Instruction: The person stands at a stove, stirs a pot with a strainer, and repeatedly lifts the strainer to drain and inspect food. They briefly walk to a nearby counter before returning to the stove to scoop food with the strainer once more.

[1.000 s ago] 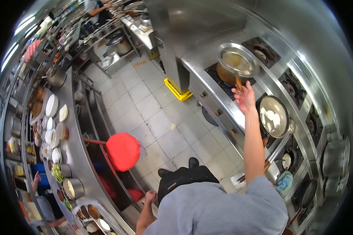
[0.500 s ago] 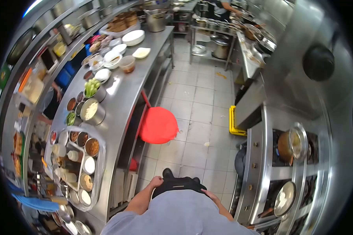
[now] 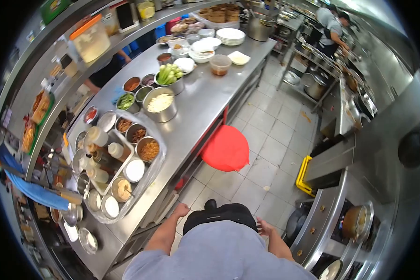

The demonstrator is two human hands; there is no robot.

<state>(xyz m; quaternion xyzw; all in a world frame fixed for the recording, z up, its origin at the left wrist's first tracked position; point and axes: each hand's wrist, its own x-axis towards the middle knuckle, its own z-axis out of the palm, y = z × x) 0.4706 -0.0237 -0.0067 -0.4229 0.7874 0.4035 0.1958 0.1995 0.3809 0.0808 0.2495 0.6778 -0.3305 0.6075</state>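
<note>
My left hand [image 3: 182,210] hangs at my left side, fingers curled in, with nothing visible in it. It is nearest the front edge of the steel counter [image 3: 191,128]. By my right hip, my right hand [image 3: 264,227] hangs with its fingers loosely apart and empty, beside the black apron [image 3: 219,215]. On the counter a plastic-lined tray [image 3: 159,156] holds squeeze bottles [image 3: 119,151] and several metal tubs of sauces and toppings. Behind it stand a pot of pale shredded food [image 3: 160,102] and a pot of cut green vegetables [image 3: 169,74].
A round red cover [image 3: 226,148] sits beside the counter over the tiled floor [image 3: 261,175]. At right, a stove [image 3: 308,231] carries a pot [image 3: 354,223] and a pan [image 3: 331,270]. A yellow crate [image 3: 304,176] lies low nearby. Two co-workers [image 3: 333,35] stand at the far stoves.
My view has turned left toward the counter, so the scene shifts rightward. My left hand hangs a little farther from the apron; my right hand's fingers show more. Two co-workers are now in fuller view.
</note>
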